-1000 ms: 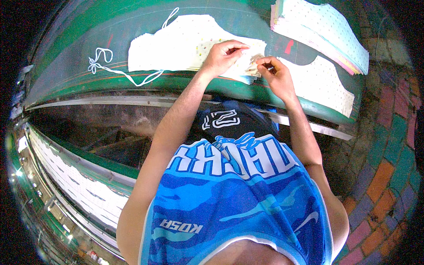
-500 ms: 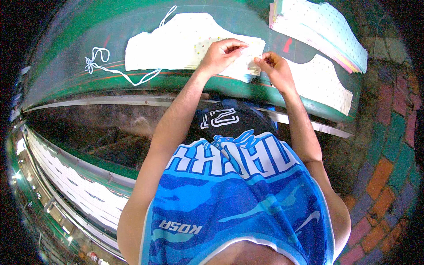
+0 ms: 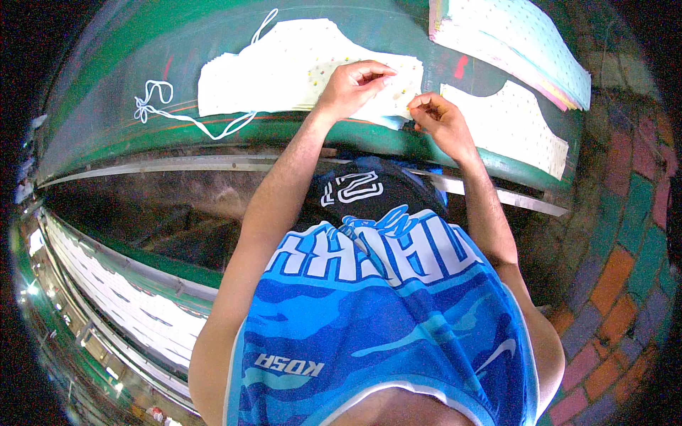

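A stack of cream, dotted cut fabric pieces (image 3: 277, 67) lies flat on the dark green table. Over its right part is my left hand (image 3: 349, 91), thumb and forefinger pinched together; what is between them, if anything, is too small to make out. At the stack's lower right edge my right hand (image 3: 442, 124) has its fingers curled and the fingertips drawn together by the fabric. Whether they grip an edge of it cannot be made out. Bluish layers show under the stack's near edge.
White cord (image 3: 192, 117) trails from the stack's left side, with a knotted loop at its end. Another dotted cream piece (image 3: 515, 128) lies to the right. Behind it is a thick pile of pastel fabric pieces (image 3: 508, 42). The green table's (image 3: 284, 131) near edge curves in front of me.
My right hand has shifted slightly down and left along the stack's right edge, its fingers more curled. The stack's right corner lies flatter. My left hand has barely moved.
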The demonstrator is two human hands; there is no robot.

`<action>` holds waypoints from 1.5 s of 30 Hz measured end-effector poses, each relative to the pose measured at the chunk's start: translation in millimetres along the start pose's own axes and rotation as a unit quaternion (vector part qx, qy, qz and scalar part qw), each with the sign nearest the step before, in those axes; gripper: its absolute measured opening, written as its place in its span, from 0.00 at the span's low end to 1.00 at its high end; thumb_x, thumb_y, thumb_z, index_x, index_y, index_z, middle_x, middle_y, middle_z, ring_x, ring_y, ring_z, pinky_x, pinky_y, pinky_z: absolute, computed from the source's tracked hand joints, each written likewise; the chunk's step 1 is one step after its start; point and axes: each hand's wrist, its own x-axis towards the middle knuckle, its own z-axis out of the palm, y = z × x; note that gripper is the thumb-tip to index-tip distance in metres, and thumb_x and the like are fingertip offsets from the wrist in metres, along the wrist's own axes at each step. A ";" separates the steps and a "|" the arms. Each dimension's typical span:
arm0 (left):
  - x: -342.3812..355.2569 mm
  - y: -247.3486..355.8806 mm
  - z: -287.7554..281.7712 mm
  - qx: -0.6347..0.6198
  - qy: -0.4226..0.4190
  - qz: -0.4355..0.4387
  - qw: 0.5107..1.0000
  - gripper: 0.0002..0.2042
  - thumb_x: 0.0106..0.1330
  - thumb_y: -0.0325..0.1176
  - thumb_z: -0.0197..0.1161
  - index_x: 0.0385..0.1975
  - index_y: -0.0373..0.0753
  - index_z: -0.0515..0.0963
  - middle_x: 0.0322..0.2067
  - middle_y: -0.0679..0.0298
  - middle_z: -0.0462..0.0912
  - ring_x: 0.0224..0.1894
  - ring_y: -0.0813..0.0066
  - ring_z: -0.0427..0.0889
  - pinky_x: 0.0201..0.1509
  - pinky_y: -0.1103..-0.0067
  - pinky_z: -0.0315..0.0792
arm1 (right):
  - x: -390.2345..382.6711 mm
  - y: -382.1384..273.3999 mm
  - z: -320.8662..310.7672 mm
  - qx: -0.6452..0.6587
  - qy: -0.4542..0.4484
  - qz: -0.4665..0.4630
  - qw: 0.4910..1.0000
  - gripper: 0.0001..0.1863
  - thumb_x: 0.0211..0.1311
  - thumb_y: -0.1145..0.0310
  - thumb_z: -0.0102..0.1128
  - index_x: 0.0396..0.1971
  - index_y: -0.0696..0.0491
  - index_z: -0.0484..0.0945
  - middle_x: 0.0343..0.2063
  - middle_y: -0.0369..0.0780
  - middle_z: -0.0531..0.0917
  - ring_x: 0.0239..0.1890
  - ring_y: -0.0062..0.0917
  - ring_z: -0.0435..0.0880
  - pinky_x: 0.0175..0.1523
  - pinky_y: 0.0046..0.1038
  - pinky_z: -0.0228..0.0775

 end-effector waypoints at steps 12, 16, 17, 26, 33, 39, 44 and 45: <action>1.0 -1.2 2.2 -0.079 -0.016 -0.021 0.997 0.19 0.72 0.22 0.68 0.62 0.36 0.81 0.44 0.65 0.88 0.44 0.83 0.85 0.50 0.84 0.80 | 33.8 -34.7 6.8 0.034 0.051 -0.006 0.998 0.10 0.76 0.68 0.65 0.49 0.57 0.83 0.32 0.32 0.85 0.32 0.14 0.80 0.38 0.19 0.71; 1.0 -2.8 -2.0 -0.048 0.004 0.011 0.999 0.20 0.71 0.24 0.71 0.63 0.36 0.81 0.45 0.65 0.88 0.42 0.84 0.84 0.46 0.85 0.79 | 38.9 -55.4 14.0 0.024 0.078 0.034 0.996 0.12 0.76 0.67 0.65 0.52 0.58 0.83 0.35 0.35 0.89 0.34 0.14 0.82 0.38 0.19 0.71; 0.3 0.7 -1.3 -0.062 0.001 0.012 0.998 0.20 0.71 0.25 0.71 0.63 0.36 0.81 0.44 0.65 0.88 0.42 0.84 0.84 0.46 0.85 0.78 | 39.8 -52.7 13.6 0.052 0.072 0.019 0.996 0.13 0.76 0.67 0.65 0.53 0.58 0.82 0.37 0.36 0.90 0.35 0.14 0.82 0.39 0.19 0.72; 4.7 0.0 1.7 -0.067 0.068 -0.032 0.995 0.18 0.73 0.26 0.70 0.61 0.34 0.80 0.42 0.62 0.90 0.44 0.83 0.86 0.48 0.83 0.80 | 19.9 -23.4 -6.7 -0.120 0.068 -0.104 0.985 0.10 0.74 0.74 0.64 0.52 0.57 0.85 0.47 0.39 0.90 0.43 0.23 0.87 0.53 0.28 0.81; 4.1 0.2 2.7 -0.035 0.065 -0.025 0.997 0.15 0.74 0.27 0.69 0.58 0.34 0.80 0.43 0.62 0.90 0.44 0.83 0.85 0.48 0.84 0.79 | 1.1 1.6 -8.5 -0.365 0.023 -0.299 0.882 0.13 0.62 0.77 0.70 0.47 0.53 0.86 0.46 0.42 0.87 0.49 0.39 0.86 0.54 0.37 0.83; 4.6 2.5 3.4 -0.014 0.045 -0.037 0.998 0.15 0.75 0.27 0.68 0.58 0.32 0.79 0.44 0.60 0.90 0.44 0.83 0.86 0.48 0.84 0.80 | 4.3 7.4 -13.4 -0.427 0.040 -0.324 0.843 0.18 0.55 0.79 0.69 0.48 0.53 0.86 0.46 0.40 0.88 0.49 0.37 0.86 0.57 0.38 0.81; 4.0 3.7 2.2 -0.030 0.042 -0.050 0.997 0.16 0.74 0.28 0.68 0.59 0.35 0.80 0.44 0.64 0.89 0.45 0.83 0.85 0.50 0.83 0.79 | -0.1 -10.6 -11.3 -0.462 0.045 -0.376 0.802 0.26 0.45 0.80 0.68 0.50 0.53 0.84 0.44 0.40 0.88 0.47 0.35 0.86 0.57 0.38 0.78; 4.2 4.0 2.7 -0.032 0.044 -0.046 0.997 0.16 0.74 0.28 0.68 0.60 0.36 0.80 0.44 0.64 0.89 0.45 0.83 0.85 0.50 0.83 0.79 | -0.4 -12.0 -10.3 -0.471 0.049 -0.380 0.795 0.27 0.44 0.80 0.68 0.51 0.53 0.84 0.44 0.40 0.88 0.47 0.34 0.86 0.57 0.38 0.77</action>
